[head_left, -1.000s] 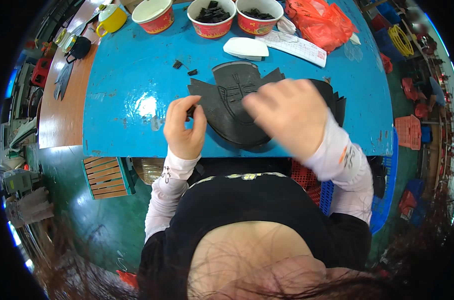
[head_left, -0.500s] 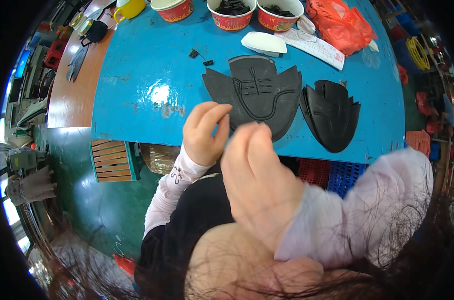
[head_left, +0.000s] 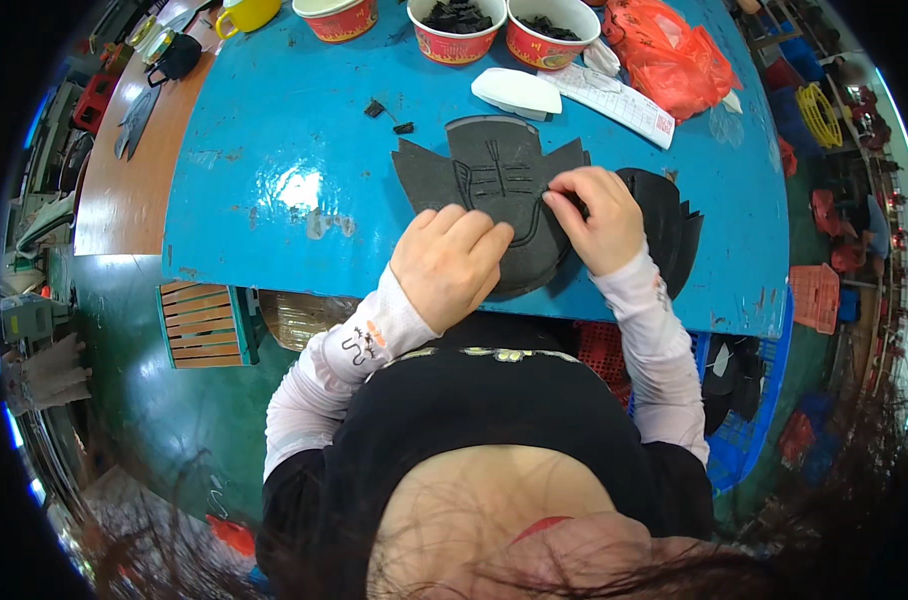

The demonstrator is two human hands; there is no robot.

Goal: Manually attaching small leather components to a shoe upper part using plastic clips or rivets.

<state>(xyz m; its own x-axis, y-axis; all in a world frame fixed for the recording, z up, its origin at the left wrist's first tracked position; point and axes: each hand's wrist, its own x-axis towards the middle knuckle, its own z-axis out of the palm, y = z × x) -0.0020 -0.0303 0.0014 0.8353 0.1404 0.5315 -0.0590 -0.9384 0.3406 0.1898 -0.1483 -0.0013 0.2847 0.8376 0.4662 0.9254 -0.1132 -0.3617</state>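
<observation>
A dark grey, flat shaped piece (head_left: 519, 205) with pointed side wings, a rounded near end and raised or grooved lines lies on the blue table before me. My left hand (head_left: 451, 258) is closed over its near left side, fingers curled under; what they hold, if anything, is hidden. At the piece's right side my right hand (head_left: 604, 215) is pinched, thumb and forefinger together against the surface. Anything between those fingertips is too small to name. Partly behind that hand sits a stack of smaller black pieces (head_left: 664, 215) of similar outline.
Red-and-white paper bowls, two holding black scraps (head_left: 457, 40), line the far edge of the blue table (head_left: 244, 230). Nearer are a white oblong object (head_left: 517, 93), a printed paper (head_left: 614, 103), a red plastic bag (head_left: 664, 55) and small black scraps (head_left: 376, 108). A slatted wooden stool (head_left: 204, 325) stands left.
My right hand has gone from close to my upper body down to the grey piece's right side. My left hand has shifted slightly right and lower, curling over the piece.
</observation>
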